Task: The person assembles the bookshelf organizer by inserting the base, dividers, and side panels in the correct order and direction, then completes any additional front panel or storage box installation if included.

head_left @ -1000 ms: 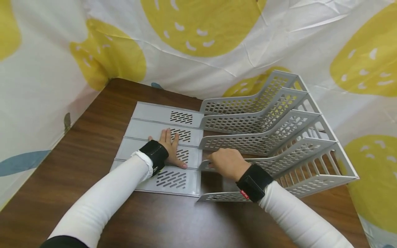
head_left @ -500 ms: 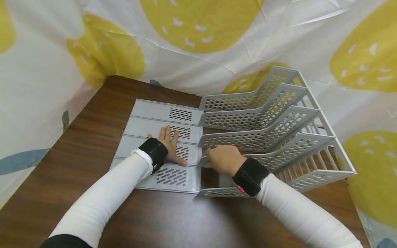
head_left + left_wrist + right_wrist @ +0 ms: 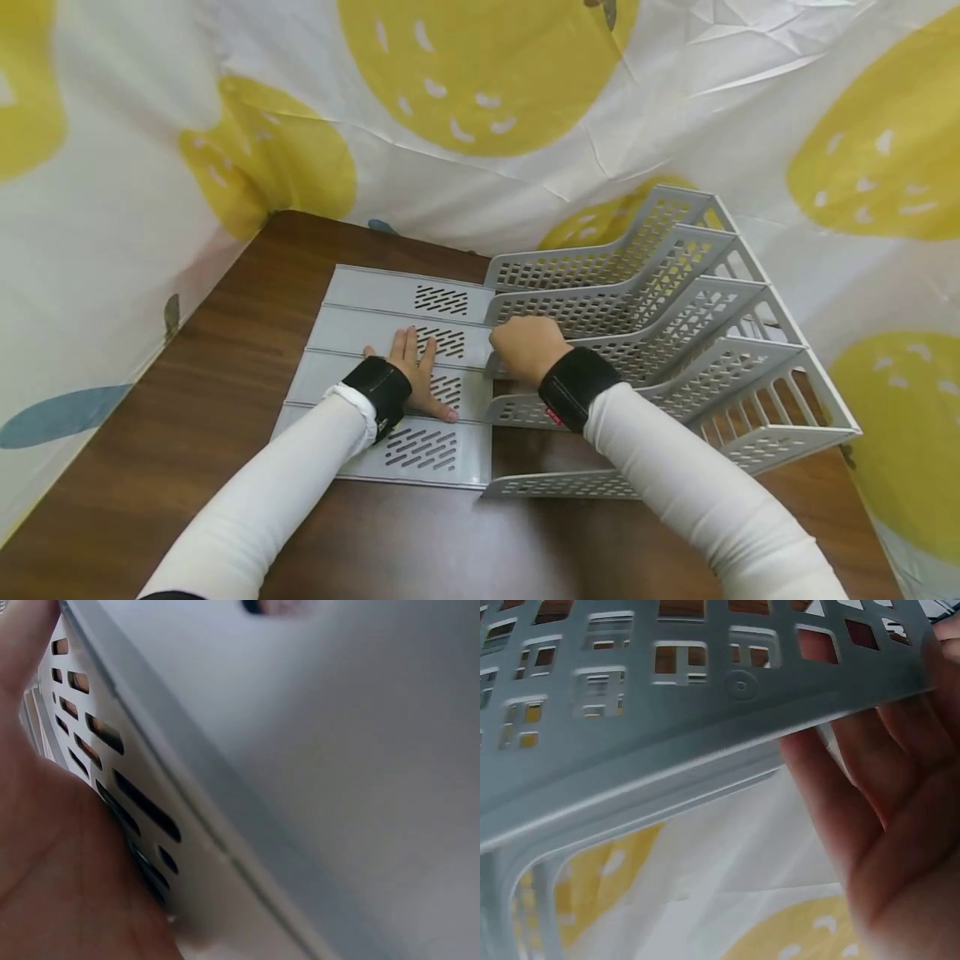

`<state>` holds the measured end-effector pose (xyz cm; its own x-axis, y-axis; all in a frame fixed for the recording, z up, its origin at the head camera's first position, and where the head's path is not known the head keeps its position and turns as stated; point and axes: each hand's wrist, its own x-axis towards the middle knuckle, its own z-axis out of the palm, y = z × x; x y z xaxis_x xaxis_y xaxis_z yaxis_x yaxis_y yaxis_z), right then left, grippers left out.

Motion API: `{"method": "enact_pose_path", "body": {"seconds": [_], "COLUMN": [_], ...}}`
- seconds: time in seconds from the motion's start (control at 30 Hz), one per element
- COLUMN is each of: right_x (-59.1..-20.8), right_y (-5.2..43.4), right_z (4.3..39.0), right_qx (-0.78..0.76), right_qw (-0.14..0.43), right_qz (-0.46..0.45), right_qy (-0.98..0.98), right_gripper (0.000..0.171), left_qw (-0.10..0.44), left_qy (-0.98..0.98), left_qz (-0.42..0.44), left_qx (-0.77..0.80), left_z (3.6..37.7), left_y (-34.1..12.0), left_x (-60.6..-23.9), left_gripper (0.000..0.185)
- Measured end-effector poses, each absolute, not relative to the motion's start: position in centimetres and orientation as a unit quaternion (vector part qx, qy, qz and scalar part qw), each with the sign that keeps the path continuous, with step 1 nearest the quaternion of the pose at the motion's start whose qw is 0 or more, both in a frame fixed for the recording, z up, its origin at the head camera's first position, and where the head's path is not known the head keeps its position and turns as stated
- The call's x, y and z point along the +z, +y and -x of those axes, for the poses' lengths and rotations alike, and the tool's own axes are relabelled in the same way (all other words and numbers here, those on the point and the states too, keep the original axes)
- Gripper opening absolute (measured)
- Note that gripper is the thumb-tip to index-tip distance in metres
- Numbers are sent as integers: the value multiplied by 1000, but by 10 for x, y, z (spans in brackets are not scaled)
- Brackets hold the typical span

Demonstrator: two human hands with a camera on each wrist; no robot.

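**File rack lay on its side, one hand bracing its base, the other gripping a divider**

File rack (image 3: 600, 350), grey plastic, lay tipped on the brown table (image 3: 187, 400), and we saw it best from the head camera. Nearest us, the lowest perforated divider (image 3: 555, 485) rested on the tabletop, free of either hand. Just beyond it our left hand (image 3: 416, 375) lay palm down on the slotted base panel (image 3: 390, 367), fingers straight and slightly spread, thumb out to the side; we judged that this flat press was there to keep the base from sliding. The left wrist view showed the palm against the slotted surface. To the right our right hand (image 3: 525, 346) sat at the near end of a middle divider (image 3: 660, 321), where the dividers meet the base. In the right wrist view the fingers (image 3: 855, 780) were curled under that divider's edge, clamped on it; we took this as a hold suited to working the divider at its joint, though the joint itself was hidden by the hand.

Counting, we made out four slotted sections in the base and five dividers fanning out to the right. Both forearms wore white sleeves with one black wrist band each. Farthest off hung a white cloth (image 3: 487, 125) with large yellow spots, behind the table.
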<state>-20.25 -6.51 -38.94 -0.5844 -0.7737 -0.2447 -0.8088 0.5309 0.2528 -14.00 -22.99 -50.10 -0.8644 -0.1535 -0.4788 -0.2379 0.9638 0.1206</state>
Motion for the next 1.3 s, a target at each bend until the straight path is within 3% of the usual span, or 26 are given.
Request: {"method": "enact_pose_path", "body": {"seconds": [0.17, 0.63, 1.07, 1.17, 1.3], "right_x": [-394, -390, -397, -380, -342], "right_y": [-69, -70, -64, -61, -46], "right_z": [204, 211, 203, 191, 151], "right_qx": [164, 151, 174, 166, 127], "right_qw": [17, 36, 33, 39, -38], "right_qz": [448, 435, 434, 434, 483], "right_qy": [879, 887, 883, 885, 865], "right_gripper": [15, 19, 17, 15, 25], "left_qw": [232, 220, 250, 253, 253], "left_qy": [963, 965, 959, 958, 959], "left_qz": [105, 104, 93, 91, 92], "left_qx": [86, 99, 100, 94, 92], "left_z": [140, 133, 135, 140, 140], "left_y": [-230, -229, -220, -225, -229], "left_x": [-511, -500, -495, -503, -500], "left_gripper": [135, 133, 132, 137, 137]}}
